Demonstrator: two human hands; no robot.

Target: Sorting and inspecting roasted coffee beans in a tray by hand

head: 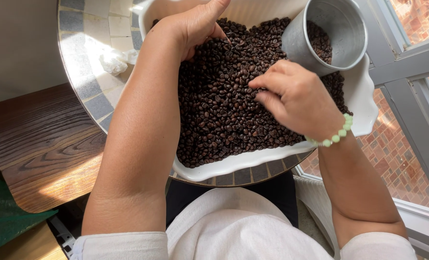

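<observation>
- Left hand [195, 24] lies on the beans [224, 110] at the dish's [363, 110] far side, fingers loosely spread, gripping nothing
- Right hand [296, 98] pinches at the beans, fingertips close; what they hold, I cannot tell
- Tin [327, 33] stands in the dish, partly filled
- Most beans remain in the dish, on the tiled table [86, 62]

Around the work: tiled bench, wood, window

A round bench [86, 72] with a grey and cream mosaic top fills the upper left, and a crumpled white tissue [114, 60] lies on its tiles. Left of it sits a dark-grained wooden seat [36, 144], with a green surface [5, 219] at the lower left. A grey window frame [407, 67] runs down the right, and red patterned paving [397, 163] shows beyond the glass.
</observation>
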